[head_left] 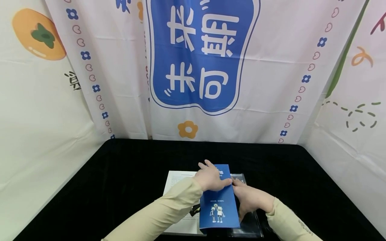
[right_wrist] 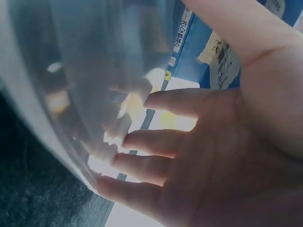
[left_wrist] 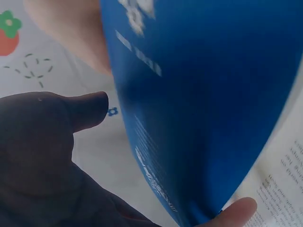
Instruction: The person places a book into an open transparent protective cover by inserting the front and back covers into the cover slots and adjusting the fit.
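A blue leaflet (head_left: 219, 201) with white lettering and two robot figures stands over a printed white page (head_left: 182, 227). My left hand (head_left: 211, 177) lies across the leaflet's upper part, fingers spread; the left wrist view shows the leaflet (left_wrist: 203, 104) bowed, the thumb (left_wrist: 87, 111) apart from its edge and a fingertip at its other side. Beside the leaflet's right edge, my right hand (head_left: 251, 197) reaches over a clear plastic sleeve (head_left: 251, 224). Its straight, spread fingers touch the raised plastic (right_wrist: 90, 85) in the right wrist view. The thumb's tip is out of that view.
Black cloth (head_left: 120, 187) covers the table. A small black and yellow item (head_left: 195, 210) shows at the leaflet's left edge, partly hidden. White patterned curtains (head_left: 271, 83) hang behind and at both sides.
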Available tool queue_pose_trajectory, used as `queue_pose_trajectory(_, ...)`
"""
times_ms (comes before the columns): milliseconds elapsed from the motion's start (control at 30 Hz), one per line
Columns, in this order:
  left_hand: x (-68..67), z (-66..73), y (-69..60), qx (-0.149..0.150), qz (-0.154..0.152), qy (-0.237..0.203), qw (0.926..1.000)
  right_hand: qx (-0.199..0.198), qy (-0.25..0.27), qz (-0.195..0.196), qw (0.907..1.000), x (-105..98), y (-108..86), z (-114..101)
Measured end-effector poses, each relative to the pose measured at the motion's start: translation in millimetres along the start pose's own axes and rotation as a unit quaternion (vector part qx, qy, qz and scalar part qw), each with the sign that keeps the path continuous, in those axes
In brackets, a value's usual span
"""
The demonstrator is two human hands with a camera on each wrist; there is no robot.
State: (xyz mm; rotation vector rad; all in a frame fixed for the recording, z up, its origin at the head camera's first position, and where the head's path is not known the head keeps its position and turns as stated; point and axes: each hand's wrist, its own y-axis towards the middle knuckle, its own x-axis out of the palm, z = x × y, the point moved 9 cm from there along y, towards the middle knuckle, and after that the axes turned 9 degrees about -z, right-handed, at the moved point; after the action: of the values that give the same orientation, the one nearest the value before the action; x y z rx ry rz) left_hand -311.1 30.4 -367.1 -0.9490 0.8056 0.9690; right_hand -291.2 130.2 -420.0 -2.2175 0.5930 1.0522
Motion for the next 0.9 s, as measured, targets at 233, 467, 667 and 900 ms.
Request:
queue_pose_trajectory(233,-2.2,1.8,7.0,-0.047,0.006,0.035,0.9983,0.003,-0.002,-0.001,1.0,-1,-1.6,-4)
queue_pose_trajectory(467,0.2,1.9,7.0,-0.081,0.001,0.04,0.9959,0.05,-0.027,0.009,0.9984,0,1.0,8)
queue_pose_trajectory(667,5.9,-1.3,8.4,-0.089,-0.011,0.055,0.9945,0.082,-0.033,0.02,0.9959,1,4.2,17)
queue_pose_trajectory(900,10.4,-3.4,12.7,-0.085,-0.047,-0.006,0.9952,0.056,-0.044,0.012,0.9974,-1,2.9,8)
